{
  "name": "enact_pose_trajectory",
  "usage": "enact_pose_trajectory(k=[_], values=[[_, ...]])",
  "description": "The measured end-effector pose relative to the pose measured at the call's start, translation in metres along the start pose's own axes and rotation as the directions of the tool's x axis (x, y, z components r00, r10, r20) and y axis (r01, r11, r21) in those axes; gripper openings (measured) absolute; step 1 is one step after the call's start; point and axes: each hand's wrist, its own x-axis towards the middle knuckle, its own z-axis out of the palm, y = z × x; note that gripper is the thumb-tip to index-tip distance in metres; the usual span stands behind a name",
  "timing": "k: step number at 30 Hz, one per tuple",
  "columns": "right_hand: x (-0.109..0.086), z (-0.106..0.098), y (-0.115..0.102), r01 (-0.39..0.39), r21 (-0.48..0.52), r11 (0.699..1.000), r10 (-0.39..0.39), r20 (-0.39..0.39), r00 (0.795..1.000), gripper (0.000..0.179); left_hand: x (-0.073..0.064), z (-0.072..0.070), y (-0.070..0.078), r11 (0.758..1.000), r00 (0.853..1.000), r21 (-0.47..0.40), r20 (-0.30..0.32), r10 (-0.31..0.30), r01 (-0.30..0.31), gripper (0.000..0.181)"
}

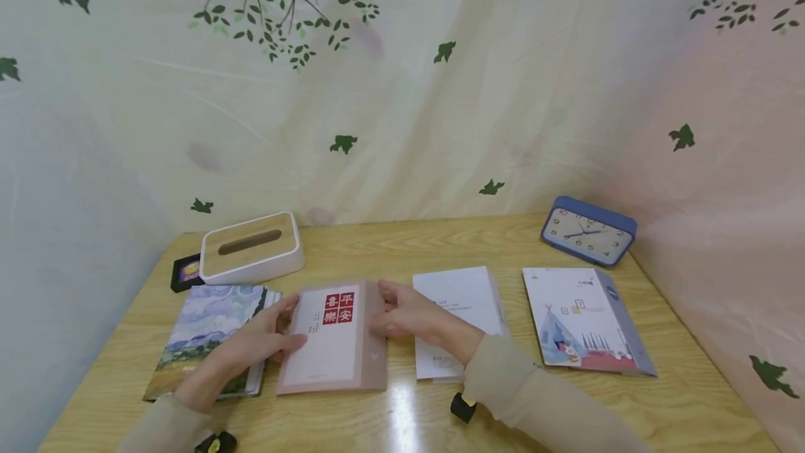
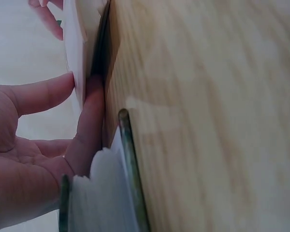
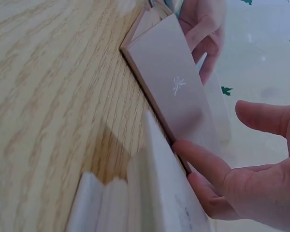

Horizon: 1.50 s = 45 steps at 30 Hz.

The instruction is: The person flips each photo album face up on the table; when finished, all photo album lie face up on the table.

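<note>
A pink book (image 1: 330, 358) with a white panel and red character squares lies on the table between both hands. My left hand (image 1: 267, 333) pinches its left edge, thumb on the cover and a finger underneath, as the left wrist view shows. At the right side, my right hand (image 1: 415, 313) touches the bottom of the book's spine (image 3: 169, 82) with its fingertips. The right thumb (image 3: 261, 116) stands apart from the cover. Close below the left hand lies a book with a painted landscape cover (image 1: 210, 327). A white book (image 1: 449, 285) lies partly beneath the right forearm.
A white tissue box with a wooden top (image 1: 251, 247) stands at the back left beside a small black box (image 1: 186, 272). On the right are a book with a tent picture (image 1: 575, 320) and a blue clock (image 1: 589, 231). Leaf-patterned cloth (image 1: 402, 124) hangs behind the wooden table (image 1: 409, 236).
</note>
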Motion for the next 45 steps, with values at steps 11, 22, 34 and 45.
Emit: enact_pose_trajectory(k=[11,22,34,45], values=[[0.0031,-0.0017,-0.0019,-0.03,-0.026,0.999,0.03,-0.006,1.0,0.083,0.0005,0.0033,0.0031,1.0,1.0,0.021,0.005,-0.001,0.001,0.088],[0.0016,-0.0008,-0.0046,-0.027,-0.013,1.0,0.027,0.001,1.0,0.082,0.0023,0.0009,0.0027,0.999,1.0,0.05,-0.002,-0.01,0.01,0.09],[0.0047,0.0027,-0.0053,-0.06,-0.018,0.998,0.06,-0.025,0.998,0.078,0.0016,0.0023,0.0031,0.999,1.0,0.042,0.005,-0.017,0.017,0.09],[0.0077,0.0055,-0.0058,-0.092,0.051,0.994,0.093,-0.029,0.995,0.089,0.0023,-0.0003,0.0015,1.0,1.0,0.02,0.022,0.015,-0.016,0.09]])
